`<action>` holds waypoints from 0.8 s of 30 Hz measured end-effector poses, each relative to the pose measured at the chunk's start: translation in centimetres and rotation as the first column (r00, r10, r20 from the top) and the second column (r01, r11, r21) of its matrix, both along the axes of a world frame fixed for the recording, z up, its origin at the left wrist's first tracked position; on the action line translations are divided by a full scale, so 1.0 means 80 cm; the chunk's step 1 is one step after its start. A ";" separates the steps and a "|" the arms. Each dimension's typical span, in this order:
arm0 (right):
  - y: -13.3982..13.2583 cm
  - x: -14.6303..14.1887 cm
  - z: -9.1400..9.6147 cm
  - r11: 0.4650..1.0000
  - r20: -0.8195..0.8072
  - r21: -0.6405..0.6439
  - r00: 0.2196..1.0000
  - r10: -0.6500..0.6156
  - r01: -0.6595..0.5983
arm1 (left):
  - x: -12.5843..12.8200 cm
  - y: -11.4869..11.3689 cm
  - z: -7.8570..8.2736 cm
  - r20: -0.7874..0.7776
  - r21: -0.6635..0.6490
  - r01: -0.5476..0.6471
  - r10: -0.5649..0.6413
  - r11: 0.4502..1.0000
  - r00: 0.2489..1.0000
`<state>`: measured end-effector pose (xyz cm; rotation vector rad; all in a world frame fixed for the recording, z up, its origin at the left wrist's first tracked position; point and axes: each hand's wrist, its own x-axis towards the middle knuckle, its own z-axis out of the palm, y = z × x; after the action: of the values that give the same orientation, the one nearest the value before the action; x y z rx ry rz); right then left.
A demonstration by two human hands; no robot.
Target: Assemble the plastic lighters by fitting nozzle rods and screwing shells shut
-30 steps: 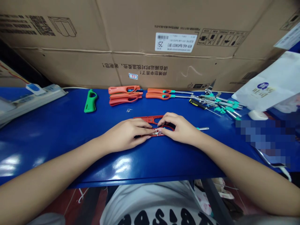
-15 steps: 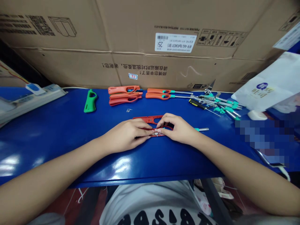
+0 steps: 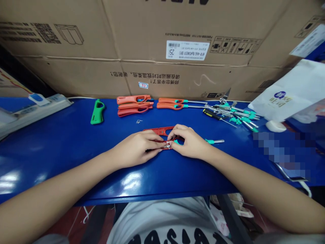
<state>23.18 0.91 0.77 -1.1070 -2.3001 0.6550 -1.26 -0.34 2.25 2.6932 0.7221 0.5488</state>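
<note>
An open red gas lighter [image 3: 167, 146] lies low on the blue table between my hands, its small white and metal inner parts showing. My left hand [image 3: 138, 147] grips its left end, fingertips pressed on the inner parts. From the right, my right hand [image 3: 191, 142] pinches the lighter's middle near a teal piece. The lighter's metal nozzle [image 3: 217, 141] sticks out beyond the right hand. Just behind lies a matching red handle half [image 3: 157, 131], partly covered by my fingers. What exactly the fingertips press is too small to make out.
Behind are a green lighter handle [image 3: 97, 112], stacked orange-red handles [image 3: 133, 105], two orange lighters [image 3: 169, 103], small screws [image 3: 138, 121], a screwdriver [image 3: 212, 114] and a pile of nozzles [image 3: 245, 118]. A power strip [image 3: 56, 105] stands left, a phone [image 3: 291, 173] right, and cardboard [image 3: 88, 73] at the back.
My right hand has shifted slightly along the lighter, and more of the teal piece shows beneath it. Both hands still hold the lighter. The view has tilted a little.
</note>
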 end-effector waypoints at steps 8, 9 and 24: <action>-0.002 0.001 0.001 1.000 0.038 0.014 0.999 0.024 -0.024 | 0.002 -0.003 -0.001 0.013 -0.013 -0.005 0.005 1.000 1.000; -0.002 0.001 0.001 0.999 0.034 0.011 0.999 0.030 -0.031 | 0.003 -0.004 -0.001 0.011 -0.014 -0.007 0.007 1.000 1.000; 0.019 0.055 0.050 0.981 0.063 -0.173 0.993 0.098 -0.086 | -0.012 0.001 0.017 -0.139 0.044 0.011 -0.005 0.999 0.990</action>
<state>27.58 2.46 4.78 -1.1214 -2.4041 0.8758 -2.23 -0.24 3.58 2.7964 0.7432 0.3820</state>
